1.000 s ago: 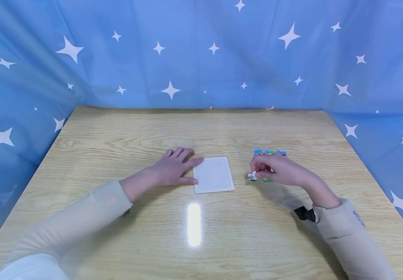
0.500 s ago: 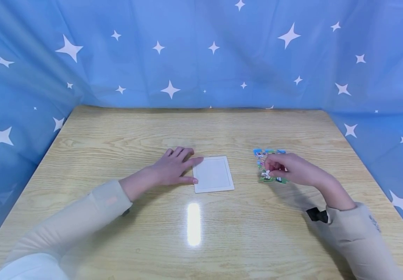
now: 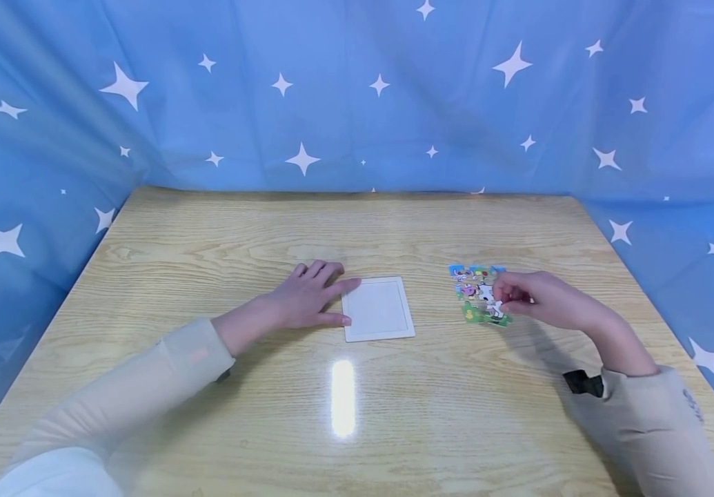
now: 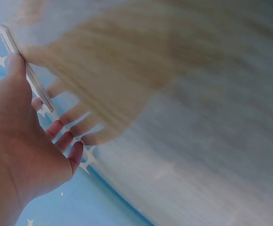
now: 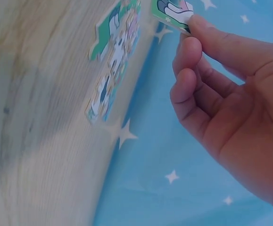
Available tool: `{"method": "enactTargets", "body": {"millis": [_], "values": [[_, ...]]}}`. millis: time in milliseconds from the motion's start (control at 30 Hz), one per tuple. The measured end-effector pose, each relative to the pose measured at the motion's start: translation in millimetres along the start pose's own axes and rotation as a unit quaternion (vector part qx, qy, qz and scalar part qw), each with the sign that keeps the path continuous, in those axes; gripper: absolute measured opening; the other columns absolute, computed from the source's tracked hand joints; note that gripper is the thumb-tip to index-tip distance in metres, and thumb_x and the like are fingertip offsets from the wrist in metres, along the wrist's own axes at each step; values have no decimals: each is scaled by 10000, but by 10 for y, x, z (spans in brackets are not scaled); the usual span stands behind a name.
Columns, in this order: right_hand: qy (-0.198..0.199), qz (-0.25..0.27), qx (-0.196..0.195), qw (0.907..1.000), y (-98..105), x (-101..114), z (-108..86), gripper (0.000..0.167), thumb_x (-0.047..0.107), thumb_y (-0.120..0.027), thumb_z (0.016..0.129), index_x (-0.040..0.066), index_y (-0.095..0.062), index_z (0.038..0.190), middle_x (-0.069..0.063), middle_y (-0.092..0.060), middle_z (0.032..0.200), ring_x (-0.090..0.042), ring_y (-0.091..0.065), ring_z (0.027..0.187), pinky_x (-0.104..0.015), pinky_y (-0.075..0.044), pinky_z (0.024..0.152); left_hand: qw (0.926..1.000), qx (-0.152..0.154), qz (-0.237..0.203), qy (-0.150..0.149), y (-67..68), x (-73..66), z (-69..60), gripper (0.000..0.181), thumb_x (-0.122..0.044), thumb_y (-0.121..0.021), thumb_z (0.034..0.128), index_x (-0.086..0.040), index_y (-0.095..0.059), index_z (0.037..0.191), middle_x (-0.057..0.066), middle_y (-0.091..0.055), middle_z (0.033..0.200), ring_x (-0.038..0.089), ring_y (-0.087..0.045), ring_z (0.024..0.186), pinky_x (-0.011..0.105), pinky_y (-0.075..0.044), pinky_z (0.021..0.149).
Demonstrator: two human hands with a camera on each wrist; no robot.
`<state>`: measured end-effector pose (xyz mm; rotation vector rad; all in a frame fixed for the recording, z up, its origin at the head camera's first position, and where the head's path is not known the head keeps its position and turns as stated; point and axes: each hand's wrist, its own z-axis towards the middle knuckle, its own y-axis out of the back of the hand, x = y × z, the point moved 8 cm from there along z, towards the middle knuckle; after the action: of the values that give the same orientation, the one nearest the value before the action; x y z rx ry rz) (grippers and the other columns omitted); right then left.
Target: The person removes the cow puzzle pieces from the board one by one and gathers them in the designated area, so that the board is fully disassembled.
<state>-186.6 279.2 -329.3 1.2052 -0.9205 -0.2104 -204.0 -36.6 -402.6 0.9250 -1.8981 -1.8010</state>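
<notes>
My right hand (image 3: 537, 297) pinches a jigsaw puzzle piece (image 5: 174, 12) between thumb and forefinger; it is green with white shapes, and the other fingers curl below. Under and left of that hand, several picture puzzle pieces (image 3: 468, 291) lie grouped on the table, the held one above their right part. A flat square white puzzle tray (image 3: 377, 310) with a thin rim lies left of them, nothing in it. My left hand (image 3: 307, 297) rests on the table with fingers spread, its thumb and forefinger touching the tray's left side. In the left wrist view the thumb (image 4: 16, 66) lies against the tray's edge.
The wood-grain table (image 3: 257, 428) has a bright light reflection in front of the tray. A blue curtain (image 3: 357, 117) with white stars hangs behind the table and along both sides.
My right hand has moved right across the group with the puzzle piece in its fingers, uncovering the pieces on the left. My left hand and the tray have stayed put.
</notes>
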Motion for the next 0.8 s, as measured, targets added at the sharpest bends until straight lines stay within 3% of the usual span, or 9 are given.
{"method": "enactTargets", "body": {"millis": [400, 800], "values": [[-258, 21, 215, 9994, 35, -159, -154, 310, -124, -694, 901, 160, -585, 956, 108, -552, 775, -11, -482, 667, -241, -412, 568, 10000, 5, -72, -12, -1, -7, -1, 764, -614, -520, 1009, -237, -296, 1634, 167, -298, 1587, 363, -299, 1434, 596, -299, 1101], [-590, 454, 639, 9952, 27, -424, -297, 266, -95, -663, 936, 157, -590, 975, 111, -558, 800, -45, -488, 686, -255, -409, 588, 9999, -34, -83, -59, -1, 4, 8, 770, -617, -526, 1005, -230, -302, 1632, 168, -304, 1579, 360, -303, 1425, 593, -313, 1082]]}}
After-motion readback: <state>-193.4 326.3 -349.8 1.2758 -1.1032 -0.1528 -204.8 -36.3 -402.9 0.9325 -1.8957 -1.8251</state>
